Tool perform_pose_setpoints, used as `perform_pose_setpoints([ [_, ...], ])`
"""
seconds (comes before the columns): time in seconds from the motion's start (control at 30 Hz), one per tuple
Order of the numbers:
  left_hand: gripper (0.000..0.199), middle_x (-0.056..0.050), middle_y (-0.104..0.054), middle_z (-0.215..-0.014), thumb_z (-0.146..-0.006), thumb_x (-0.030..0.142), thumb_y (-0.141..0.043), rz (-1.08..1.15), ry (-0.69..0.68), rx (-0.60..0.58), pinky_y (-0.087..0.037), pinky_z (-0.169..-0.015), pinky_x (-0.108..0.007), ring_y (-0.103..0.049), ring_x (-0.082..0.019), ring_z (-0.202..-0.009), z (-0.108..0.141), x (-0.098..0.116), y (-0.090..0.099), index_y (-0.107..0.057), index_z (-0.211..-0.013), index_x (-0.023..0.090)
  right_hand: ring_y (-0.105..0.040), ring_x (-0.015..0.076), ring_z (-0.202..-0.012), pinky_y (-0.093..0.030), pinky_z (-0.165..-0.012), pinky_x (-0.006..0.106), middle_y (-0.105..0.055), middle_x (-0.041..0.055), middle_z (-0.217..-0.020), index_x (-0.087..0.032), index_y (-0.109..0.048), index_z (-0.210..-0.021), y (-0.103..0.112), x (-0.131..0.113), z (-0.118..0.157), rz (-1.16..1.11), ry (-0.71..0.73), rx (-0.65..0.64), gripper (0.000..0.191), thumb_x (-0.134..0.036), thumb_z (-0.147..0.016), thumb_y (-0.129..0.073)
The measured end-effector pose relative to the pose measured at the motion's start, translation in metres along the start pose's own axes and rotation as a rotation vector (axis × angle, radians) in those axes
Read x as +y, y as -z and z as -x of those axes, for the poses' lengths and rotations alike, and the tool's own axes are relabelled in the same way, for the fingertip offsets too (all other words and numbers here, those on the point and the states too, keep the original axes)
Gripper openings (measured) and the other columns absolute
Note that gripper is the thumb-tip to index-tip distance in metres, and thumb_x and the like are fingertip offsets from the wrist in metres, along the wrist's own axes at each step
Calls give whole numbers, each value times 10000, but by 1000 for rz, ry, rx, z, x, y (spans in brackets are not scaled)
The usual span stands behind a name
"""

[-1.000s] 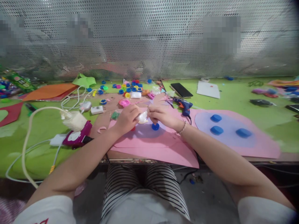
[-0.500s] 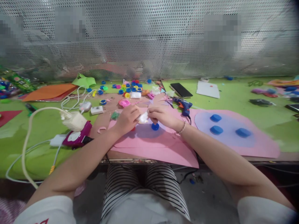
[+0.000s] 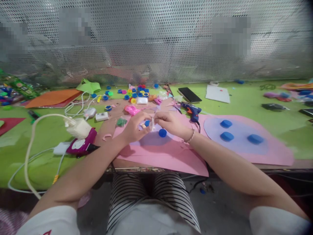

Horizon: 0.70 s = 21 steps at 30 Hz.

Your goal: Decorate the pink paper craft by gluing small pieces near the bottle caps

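Hands [image 3: 151,125] — left and right — pinch white material [image 3: 152,124].

Craft workspace: glue gun [image 3: 192,111], paper [image 3: 244,140], scraps [image 3: 171,102].

You have three blue caps [image 3: 227,136] on the paper at your right and two blue round things [image 3: 162,133] in front of you. You have one black phone [image 3: 189,95], one glue gun [image 3: 193,112], one green bottle [image 3: 23,87] and one bracelet [image 3: 191,136].
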State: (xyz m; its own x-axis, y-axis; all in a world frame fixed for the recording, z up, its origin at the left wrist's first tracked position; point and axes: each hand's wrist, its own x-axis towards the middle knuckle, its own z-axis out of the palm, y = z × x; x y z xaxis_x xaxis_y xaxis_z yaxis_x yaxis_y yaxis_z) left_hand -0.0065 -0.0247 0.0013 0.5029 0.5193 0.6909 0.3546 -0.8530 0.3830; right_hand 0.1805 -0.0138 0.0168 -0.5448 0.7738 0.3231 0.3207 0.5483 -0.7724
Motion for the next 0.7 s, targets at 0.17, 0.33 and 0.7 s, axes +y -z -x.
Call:
perform_pose_setpoints([
  [0.17,90,-42,-614,-810,-784,258,-555,3,104,101,-484,-667,-278,-573,-136,-721,0,1,-4,-536,-815,176,-430,105,-586,-329,-571,242,-498,5,-627,-161,-492,-662,-7,-5,4,208,196,38,115,-132,-723,-398],
  [0.33,65,-50,-620,-856,-797,183,-504,7,103,103,-488,-675,-260,-588,-127,-754,2,1,-7,-545,-847,169,-447,114,-614,-337,-589,243,-525,24,-666,-160,-497,-676,-8,-5,5,334,241,45,120,-117,-709,-391],
  [0.7,145,-22,-494,-679,-844,173,-416,-292,16,27,-407,-653,-293,-471,-150,-693,2,3,-3,-452,-703,187,-443,109,-612,-345,-603,236,-520,17,-661,-156,-516,-703,-7,-5,6,367,233,79,138,-107,-715,-388],
])
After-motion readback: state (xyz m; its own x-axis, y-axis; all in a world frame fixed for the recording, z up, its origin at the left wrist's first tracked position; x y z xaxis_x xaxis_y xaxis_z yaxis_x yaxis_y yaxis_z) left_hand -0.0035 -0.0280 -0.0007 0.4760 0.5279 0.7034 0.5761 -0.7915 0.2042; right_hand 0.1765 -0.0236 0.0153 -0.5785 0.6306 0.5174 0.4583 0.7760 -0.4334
